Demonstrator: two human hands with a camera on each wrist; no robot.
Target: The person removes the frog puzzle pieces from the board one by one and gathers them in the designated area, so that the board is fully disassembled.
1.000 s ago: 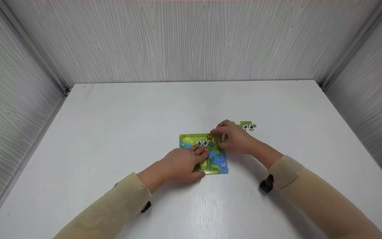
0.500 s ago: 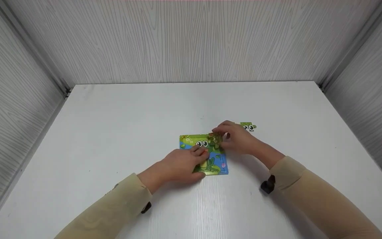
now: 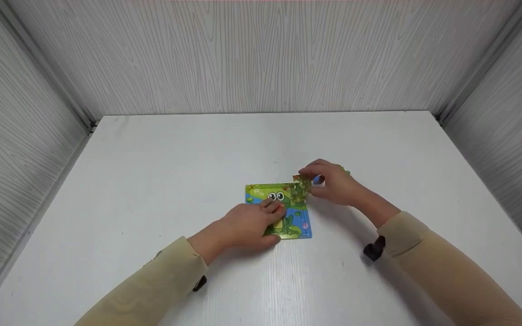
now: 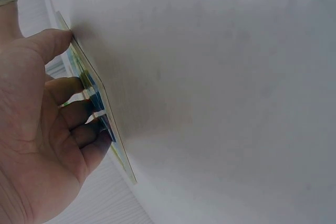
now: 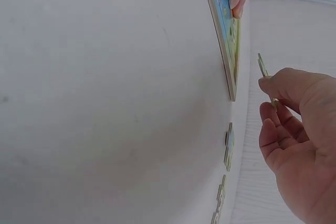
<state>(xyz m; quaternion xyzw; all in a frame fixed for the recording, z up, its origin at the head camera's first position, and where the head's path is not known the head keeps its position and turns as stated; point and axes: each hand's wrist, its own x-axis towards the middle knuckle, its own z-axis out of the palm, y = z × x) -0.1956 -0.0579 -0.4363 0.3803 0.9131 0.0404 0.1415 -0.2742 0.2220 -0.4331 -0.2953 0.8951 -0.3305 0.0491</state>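
Note:
A square puzzle board [image 3: 298,222] with a green frog picture on blue lies on the white table. My left hand [image 3: 249,224] rests on its lower left part, fingertips on the picture and thumb at the near edge; in the left wrist view the left hand [image 4: 47,114] touches the board [image 4: 100,95] from above. My right hand [image 3: 335,183] pinches a green puzzle piece [image 3: 300,182] at the board's upper right corner. Seen from the right wrist, that piece [image 5: 262,65] is between thumb and fingers, tilted and lifted off the board [image 5: 223,30].
Two loose puzzle pieces lie on the table beyond the board: a bluish one [image 5: 229,148] and another farther along [image 5: 219,203]. From the head they are mostly behind the right hand; a blue bit [image 3: 318,180] and a green bit [image 3: 345,169] show. Pale wood-grain walls [image 3: 252,56] surround the table.
My right hand has moved a little right and away from me, lifting the green piece from the board's upper right corner. The left hand and the board have stayed in place.

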